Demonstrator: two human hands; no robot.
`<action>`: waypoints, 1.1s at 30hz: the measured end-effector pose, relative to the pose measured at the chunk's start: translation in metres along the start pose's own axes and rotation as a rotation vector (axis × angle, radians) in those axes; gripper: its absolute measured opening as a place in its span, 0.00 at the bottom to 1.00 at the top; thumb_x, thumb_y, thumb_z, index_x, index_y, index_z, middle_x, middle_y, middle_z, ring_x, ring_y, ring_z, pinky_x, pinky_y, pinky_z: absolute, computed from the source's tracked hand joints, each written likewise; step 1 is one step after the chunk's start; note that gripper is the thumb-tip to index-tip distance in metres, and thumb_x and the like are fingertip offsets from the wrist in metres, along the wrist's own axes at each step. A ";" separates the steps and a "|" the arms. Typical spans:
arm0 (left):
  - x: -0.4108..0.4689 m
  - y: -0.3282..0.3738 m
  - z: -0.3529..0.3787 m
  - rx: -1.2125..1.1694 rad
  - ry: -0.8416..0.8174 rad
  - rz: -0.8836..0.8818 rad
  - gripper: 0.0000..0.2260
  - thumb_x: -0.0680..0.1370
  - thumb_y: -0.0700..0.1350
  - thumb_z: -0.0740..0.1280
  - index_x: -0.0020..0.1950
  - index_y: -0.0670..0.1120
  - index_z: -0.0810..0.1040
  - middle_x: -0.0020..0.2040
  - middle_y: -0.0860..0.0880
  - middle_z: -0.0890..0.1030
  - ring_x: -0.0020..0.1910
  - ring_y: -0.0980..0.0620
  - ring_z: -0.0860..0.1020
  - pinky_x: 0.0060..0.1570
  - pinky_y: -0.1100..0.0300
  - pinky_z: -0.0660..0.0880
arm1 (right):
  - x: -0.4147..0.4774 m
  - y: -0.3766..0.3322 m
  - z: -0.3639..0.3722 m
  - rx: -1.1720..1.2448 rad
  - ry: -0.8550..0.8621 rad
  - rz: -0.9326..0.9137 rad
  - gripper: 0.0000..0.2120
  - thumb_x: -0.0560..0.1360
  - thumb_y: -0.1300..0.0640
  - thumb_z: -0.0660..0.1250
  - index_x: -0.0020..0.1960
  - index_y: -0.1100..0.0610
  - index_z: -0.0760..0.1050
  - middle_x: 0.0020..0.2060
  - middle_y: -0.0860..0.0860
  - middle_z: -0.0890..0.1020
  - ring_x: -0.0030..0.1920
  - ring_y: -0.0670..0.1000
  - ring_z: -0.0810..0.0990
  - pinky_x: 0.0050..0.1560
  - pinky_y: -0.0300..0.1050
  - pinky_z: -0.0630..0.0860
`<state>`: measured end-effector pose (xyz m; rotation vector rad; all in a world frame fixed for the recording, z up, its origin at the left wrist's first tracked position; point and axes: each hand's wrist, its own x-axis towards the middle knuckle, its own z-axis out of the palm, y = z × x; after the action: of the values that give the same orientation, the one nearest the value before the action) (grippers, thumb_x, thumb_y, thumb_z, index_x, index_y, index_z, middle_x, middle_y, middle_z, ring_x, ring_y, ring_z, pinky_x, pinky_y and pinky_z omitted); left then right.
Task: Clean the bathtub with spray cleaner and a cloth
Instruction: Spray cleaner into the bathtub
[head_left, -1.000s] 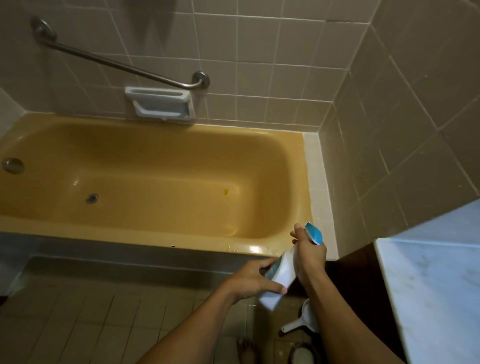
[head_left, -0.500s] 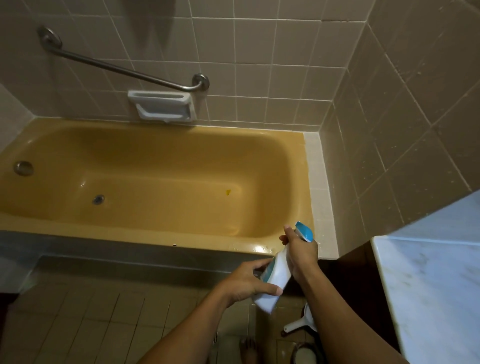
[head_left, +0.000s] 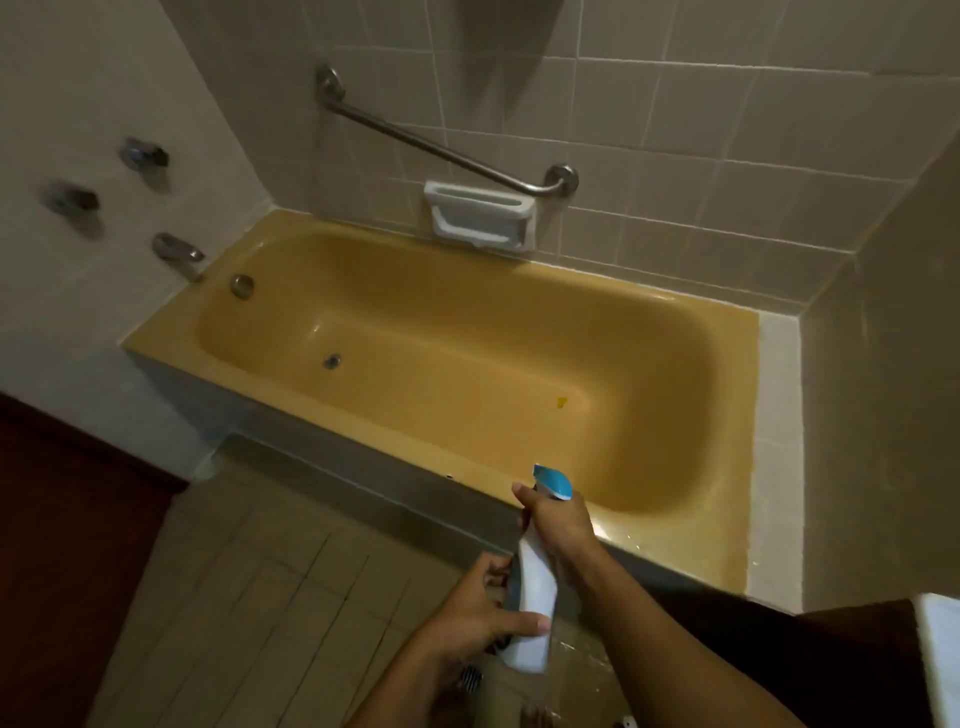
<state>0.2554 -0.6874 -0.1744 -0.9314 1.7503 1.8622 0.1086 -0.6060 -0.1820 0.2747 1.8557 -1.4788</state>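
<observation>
While left hand (head_left: 480, 618) and right hand (head_left: 560, 525) grip spray bottle (head_left: 536, 590), mustard bathtub (head_left: 467, 317), beige wall tiles (head_left: 675, 130)

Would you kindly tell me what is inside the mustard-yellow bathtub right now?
Inside the mustard-yellow bathtub I see a round metal drain and a small bright-yellow speck; its near inner wall is hidden behind the rim.

Both forearms reach forward, the right hand (head_left: 558, 522) curled round the neck of the spray bottle (head_left: 537, 577), the left hand (head_left: 475, 618) just below those fingers gripping its lower body, thumb laid across the front.
</observation>
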 end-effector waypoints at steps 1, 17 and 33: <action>-0.004 -0.001 -0.009 -0.026 0.025 0.000 0.38 0.59 0.51 0.87 0.64 0.50 0.73 0.66 0.48 0.78 0.61 0.49 0.80 0.49 0.49 0.84 | -0.001 -0.003 0.013 -0.028 -0.010 0.019 0.14 0.74 0.48 0.74 0.38 0.58 0.78 0.30 0.53 0.82 0.33 0.52 0.80 0.42 0.49 0.77; -0.022 0.006 -0.086 -0.194 0.208 0.122 0.34 0.66 0.45 0.84 0.67 0.54 0.71 0.66 0.51 0.78 0.62 0.52 0.79 0.49 0.60 0.80 | -0.006 -0.058 0.118 -0.076 -0.104 -0.162 0.12 0.76 0.49 0.75 0.40 0.55 0.79 0.36 0.50 0.85 0.40 0.53 0.81 0.48 0.49 0.75; 0.001 0.033 -0.148 -0.270 0.330 0.182 0.40 0.58 0.55 0.85 0.67 0.58 0.72 0.66 0.54 0.79 0.63 0.51 0.79 0.59 0.47 0.81 | 0.020 -0.122 0.178 -0.120 -0.298 -0.310 0.10 0.76 0.52 0.75 0.44 0.58 0.80 0.40 0.55 0.84 0.41 0.51 0.79 0.48 0.51 0.76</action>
<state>0.2590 -0.8372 -0.1497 -1.2809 1.8493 2.2053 0.0964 -0.8122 -0.1154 -0.2904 1.7866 -1.5067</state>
